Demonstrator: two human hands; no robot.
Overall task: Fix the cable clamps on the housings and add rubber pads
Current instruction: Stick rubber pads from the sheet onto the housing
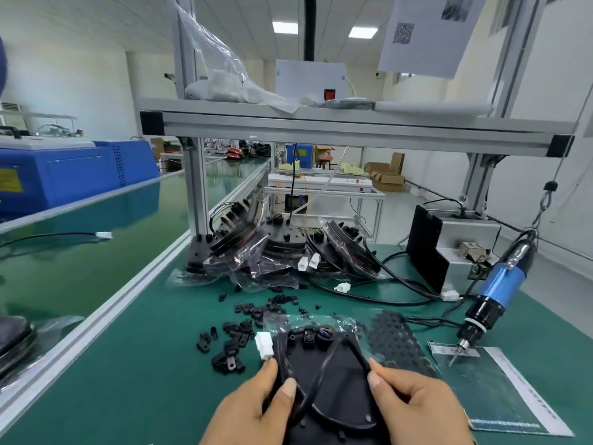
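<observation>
I observe left hand [253, 404] gripping the housing [340, 390] edge; right hand [417, 409] pinches its black cable [357, 351]; clamps [231, 345] lie loose alongside

Left hand [252, 409], right hand [420, 407] — bare, short-nailed

Black housing [333, 390] flat on green mat [160, 364], near edge, black cable [349, 345] looped over it, loose black cable clamps [231, 335] scattered just left, studded rubber pad sheet [394, 338] just right, bagged housings [282, 252] piled behind
</observation>
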